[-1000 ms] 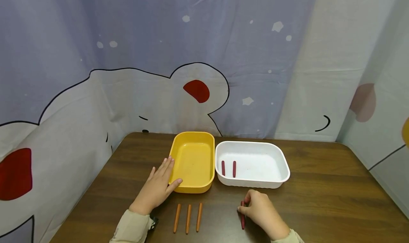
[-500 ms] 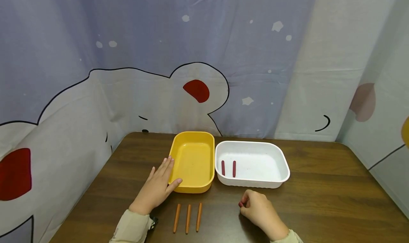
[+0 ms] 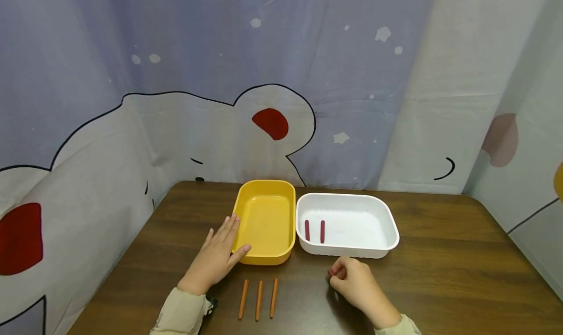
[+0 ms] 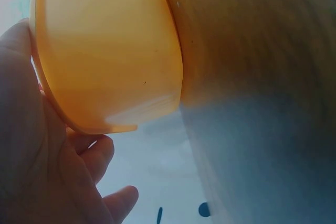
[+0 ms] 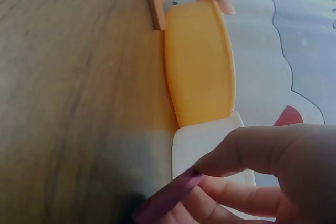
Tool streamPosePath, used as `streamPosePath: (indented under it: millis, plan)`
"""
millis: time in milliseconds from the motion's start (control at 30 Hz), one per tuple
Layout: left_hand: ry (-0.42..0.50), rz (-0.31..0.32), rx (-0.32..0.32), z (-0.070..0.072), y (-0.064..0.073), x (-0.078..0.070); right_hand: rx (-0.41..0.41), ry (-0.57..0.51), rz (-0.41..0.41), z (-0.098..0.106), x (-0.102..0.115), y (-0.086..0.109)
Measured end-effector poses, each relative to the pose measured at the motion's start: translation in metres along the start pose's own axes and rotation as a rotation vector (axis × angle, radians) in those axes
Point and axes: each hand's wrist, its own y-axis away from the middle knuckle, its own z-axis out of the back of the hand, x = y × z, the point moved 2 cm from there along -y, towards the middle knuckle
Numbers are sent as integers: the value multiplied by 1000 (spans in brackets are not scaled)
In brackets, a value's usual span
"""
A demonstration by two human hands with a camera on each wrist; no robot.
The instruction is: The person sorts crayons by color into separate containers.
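Observation:
My right hand [image 3: 357, 284] pinches a dark red crayon between thumb and fingers, a little above the table in front of the white tray. In the right wrist view the crayon [image 5: 168, 198] slants down from the fingertips. My left hand [image 3: 214, 262] rests with extended fingers on the left rim of the yellow tray [image 3: 265, 259], its thumb at the near corner. Two dark red crayons [image 3: 323, 232] lie side by side at the left end of the white tray [image 3: 352, 251]. Nearer me, three orange crayons [image 3: 259, 301] lie roughly parallel on the table.
Both trays stand side by side toward the back of the brown wooden table [image 3: 448, 266]. Behind the table hangs a printed curtain [image 3: 352, 80], which also runs along both sides. A dark band [image 3: 211, 306] shows at my left wrist.
My right hand has lifted the dark red crayon off the table and moved slightly toward the white tray. My left hand has stayed on the yellow tray.

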Motion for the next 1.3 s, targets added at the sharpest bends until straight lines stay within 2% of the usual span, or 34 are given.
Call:
streamPosePath:
  millis: [133,233,433,633,833,1033,1300]
  plan:
    - [-1,2,3,0,0,0,-30,-47,-24,5,2,-2]
    - [1,2,4,0,0,0,-10,-121,-53,9,2,-4]
    - [-1,-5,2,0,-1,1,43,-338,-89,19,4,-8]
    - [5,-6,-2,0,-1,1,71,-545,-85,28,2,-17]
    - [6,-8,-5,0,0,1,60,-699,-114,36,3,-28]
    - [7,-8,-2,-1,-1,1,27,-740,-116,46,4,-45]
    - [18,-10,-1,-1,-1,2,-36,-654,-134,54,-2,-74]
